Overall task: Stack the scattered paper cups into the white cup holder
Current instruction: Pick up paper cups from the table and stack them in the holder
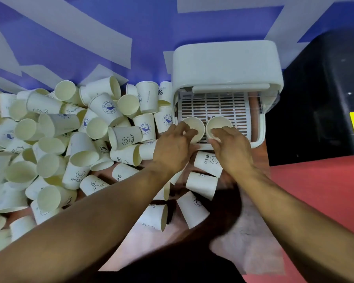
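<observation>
The left hand (175, 147) pinches the left cup (195, 123) by its near rim, the right hand (232, 149) the right cup (220, 121); both stand upright at the holder's (223, 58) front edge.

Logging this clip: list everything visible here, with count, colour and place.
scattered cups: many, cream-white, piled left of the holder, some under the arms
left upright cup: one, cream-white, on the slatted tray
right upright cup: one, cream-white, beside it
cup holder: one, white, right of centre
table: one, red, lower right
wall: one, blue and white, top
bulky object: one, black, far right
left hand: one, grips left upright cup
right hand: one, grips right upright cup
</observation>
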`<state>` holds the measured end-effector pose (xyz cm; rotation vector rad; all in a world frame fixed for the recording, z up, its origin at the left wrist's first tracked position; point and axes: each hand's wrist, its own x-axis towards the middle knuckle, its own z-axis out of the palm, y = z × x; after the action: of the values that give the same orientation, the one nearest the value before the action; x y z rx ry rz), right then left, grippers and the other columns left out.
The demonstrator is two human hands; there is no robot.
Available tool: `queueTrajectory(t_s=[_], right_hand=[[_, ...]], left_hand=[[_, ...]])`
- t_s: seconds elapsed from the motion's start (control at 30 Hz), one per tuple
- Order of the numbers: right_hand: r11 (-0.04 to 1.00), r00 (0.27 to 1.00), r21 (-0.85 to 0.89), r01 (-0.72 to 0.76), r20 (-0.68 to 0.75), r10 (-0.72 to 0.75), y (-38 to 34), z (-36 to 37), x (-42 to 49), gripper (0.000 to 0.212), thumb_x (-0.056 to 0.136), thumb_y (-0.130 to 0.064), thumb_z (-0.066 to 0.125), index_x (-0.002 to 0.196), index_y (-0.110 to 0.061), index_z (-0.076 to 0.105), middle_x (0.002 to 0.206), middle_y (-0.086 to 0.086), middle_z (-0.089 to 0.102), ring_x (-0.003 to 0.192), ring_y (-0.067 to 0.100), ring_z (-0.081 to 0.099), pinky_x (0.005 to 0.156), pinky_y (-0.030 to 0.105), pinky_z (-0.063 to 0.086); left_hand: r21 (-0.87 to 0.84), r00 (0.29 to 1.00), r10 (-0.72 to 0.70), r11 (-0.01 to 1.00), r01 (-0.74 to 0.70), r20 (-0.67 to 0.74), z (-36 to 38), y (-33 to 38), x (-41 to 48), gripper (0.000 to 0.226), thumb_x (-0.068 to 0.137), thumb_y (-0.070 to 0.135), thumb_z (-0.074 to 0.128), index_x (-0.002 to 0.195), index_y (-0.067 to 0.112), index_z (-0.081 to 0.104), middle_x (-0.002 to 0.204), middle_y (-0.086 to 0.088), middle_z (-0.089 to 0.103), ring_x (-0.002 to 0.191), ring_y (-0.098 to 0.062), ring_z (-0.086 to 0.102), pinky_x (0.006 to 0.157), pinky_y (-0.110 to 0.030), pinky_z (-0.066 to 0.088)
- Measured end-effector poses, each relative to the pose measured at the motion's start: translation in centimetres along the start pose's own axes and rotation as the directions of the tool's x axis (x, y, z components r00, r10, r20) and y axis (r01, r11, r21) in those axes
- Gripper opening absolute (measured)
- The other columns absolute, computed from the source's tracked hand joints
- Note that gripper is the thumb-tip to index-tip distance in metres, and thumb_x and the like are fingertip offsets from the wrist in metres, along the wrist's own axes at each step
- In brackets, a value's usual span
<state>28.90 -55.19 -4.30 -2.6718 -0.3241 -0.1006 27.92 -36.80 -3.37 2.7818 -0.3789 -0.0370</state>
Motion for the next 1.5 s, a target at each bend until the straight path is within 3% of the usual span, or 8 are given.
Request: queueTrajectory(t_s=[0.2, 0.6, 0.9, 1.0, 1.13, 1.3, 1.43, 1.5], right_hand=[[0.994, 0.980, 0.081, 0.080, -0.191, -0.063, -3.4, -0.9, -2.5, 0.024, 0.079, -0.013, 0.073, 0.102, -0.007, 0.069, 0.096, 0.008, 0.066, 0.091, 0.027, 0.053, 0.076, 0.037, 0.047], [0.930, 0.948, 0.188, 0.315, -0.118, -0.297, -15.4, 0.9, -3.8, 0.024, 0.080, -0.013, 0.070, 0.104, -0.009, 0.068, 0.096, 0.007, 0.066, 0.090, 0.026, 0.056, 0.081, 0.033, 0.045], [0.940, 0.943, 0.071, 0.333, -0.004, -0.334, -23.9, 4.7, -2.4, 0.030, 0.076, -0.012, 0.075, 0.104, -0.007, 0.067, 0.097, 0.010, 0.065, 0.091, 0.031, 0.059, 0.073, 0.036, 0.050], [0.932, 0.931, -0.041, 0.359, 0.088, -0.355, -24.8, 6.1, -1.9, 0.031, 0.073, -0.010, 0.077, 0.102, -0.006, 0.067, 0.103, 0.011, 0.063, 0.093, 0.033, 0.058, 0.072, 0.038, 0.052], [0.886, 0.900, -0.216, 0.410, 0.250, -0.356, -24.7, 7.0, -0.8, 0.034, 0.062, -0.004, 0.080, 0.095, -0.004, 0.070, 0.110, 0.011, 0.065, 0.089, 0.033, 0.059, 0.065, 0.035, 0.053], [0.815, 0.850, -0.363, 0.452, 0.451, -0.270, -25.1, 7.7, 0.1, 0.043, 0.050, 0.000, 0.078, 0.092, -0.003, 0.070, 0.112, 0.015, 0.065, 0.085, 0.036, 0.060, 0.061, 0.037, 0.052], [0.785, 0.806, -0.364, 0.502, 0.526, -0.271, -25.6, 8.5, 0.6, 0.045, 0.060, 0.005, 0.063, 0.104, -0.005, 0.064, 0.121, 0.014, 0.060, 0.086, 0.035, 0.058, 0.058, 0.039, 0.052], [0.758, 0.789, -0.362, 0.542, 0.531, -0.311, -26.1, 8.8, 1.0, 0.040, 0.063, 0.005, 0.051, 0.100, -0.005, 0.064, 0.117, 0.013, 0.062, 0.081, 0.034, 0.058, 0.050, 0.035, 0.047]], left_hand=[[0.010, 0.998, -0.035, 0.999, 0.035, -0.054, -2.8, -1.2, -5.0, 0.038, 0.086, 0.041, 0.067, 0.118, 0.023, 0.062, 0.111, -0.001, 0.060, 0.094, -0.025, 0.059, 0.066, -0.031, 0.046], [-0.020, 0.937, -0.338, 0.941, 0.338, -0.092, -8.5, -6.9, -16.1, 0.032, 0.091, 0.046, 0.058, 0.116, 0.027, 0.063, 0.111, 0.006, 0.059, 0.097, -0.021, 0.060, 0.068, -0.035, 0.052], [-0.046, 0.907, -0.420, 0.907, 0.418, -0.044, -11.7, -15.2, -20.3, 0.031, 0.093, 0.044, 0.052, 0.117, 0.028, 0.064, 0.116, 0.006, 0.059, 0.100, -0.020, 0.061, 0.071, -0.034, 0.051], [0.030, 0.937, -0.348, 0.937, 0.347, 0.033, -11.7, -17.2, -20.8, 0.029, 0.095, 0.037, 0.050, 0.117, 0.025, 0.063, 0.121, 0.003, 0.056, 0.103, -0.022, 0.058, 0.071, -0.036, 0.052], [0.245, 0.973, -0.147, 0.964, 0.101, 0.176, -11.4, -19.4, -20.0, 0.028, 0.092, 0.022, 0.049, 0.118, 0.022, 0.060, 0.125, 0.001, 0.053, 0.096, -0.024, 0.057, 0.062, -0.033, 0.045], [0.415, 0.928, 0.047, 0.885, -0.210, 0.369, -11.8, -20.8, -18.1, 0.027, 0.093, 0.007, 0.042, 0.115, 0.011, 0.057, 0.121, -0.008, 0.051, 0.095, -0.029, 0.053, 0.064, -0.036, 0.033], [0.439, 0.901, 0.080, 0.853, -0.283, 0.426, -12.5, -21.4, -16.3, 0.029, 0.099, 0.009, 0.035, 0.124, 0.007, 0.051, 0.122, -0.012, 0.048, 0.098, -0.033, 0.054, 0.066, -0.037, 0.035], [0.449, 0.884, 0.075, 0.840, -0.305, 0.461, -12.4, -21.8, -15.6, 0.028, 0.101, 0.013, 0.035, 0.122, 0.006, 0.051, 0.122, -0.012, 0.049, 0.100, -0.033, 0.054, 0.066, -0.037, 0.035]])
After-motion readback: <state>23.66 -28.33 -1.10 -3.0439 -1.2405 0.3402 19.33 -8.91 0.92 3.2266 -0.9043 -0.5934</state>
